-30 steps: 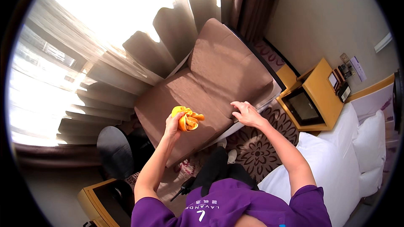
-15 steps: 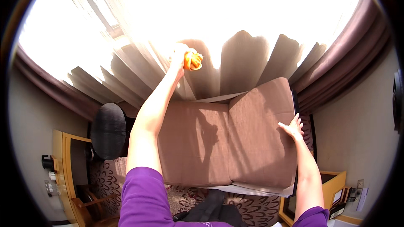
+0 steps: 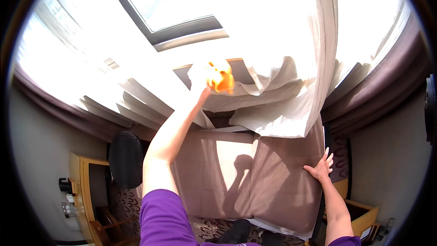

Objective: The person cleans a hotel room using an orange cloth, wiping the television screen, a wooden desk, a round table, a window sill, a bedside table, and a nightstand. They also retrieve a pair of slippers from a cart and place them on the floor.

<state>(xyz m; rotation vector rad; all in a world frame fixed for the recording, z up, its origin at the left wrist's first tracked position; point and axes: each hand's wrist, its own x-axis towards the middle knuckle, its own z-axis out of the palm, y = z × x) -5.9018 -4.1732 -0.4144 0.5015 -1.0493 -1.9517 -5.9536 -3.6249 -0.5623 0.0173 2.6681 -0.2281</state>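
Observation:
My left hand (image 3: 199, 78), raised toward the bright window, is closed around a crumpled orange cloth (image 3: 223, 81); glare washes out part of its fingers. Beside the cloth, a sheer white curtain (image 3: 296, 105) bulges inward and hangs over the back of the brown sofa (image 3: 211, 173). My right hand (image 3: 321, 167) rests on the right edge of the sofa with fingers spread, holding nothing. Left of the curtain opening shows the dark frame of a window (image 3: 189, 29). The arm's shadow falls across the cushions.
A round black stool or table (image 3: 125, 159) stands left of the sofa. Farther left is a wooden cabinet (image 3: 82, 187) with a black kettle-like item (image 3: 65, 184) beside it. A wooden unit (image 3: 364, 218) sits at the lower right. Mauve drapes (image 3: 387, 86) hang at the sides.
My left hand has moved a little right and down in view with the orange cloth. The sheer curtain has swung inward over the sofa, uncovering the window frame. My right hand remains on the sofa edge.

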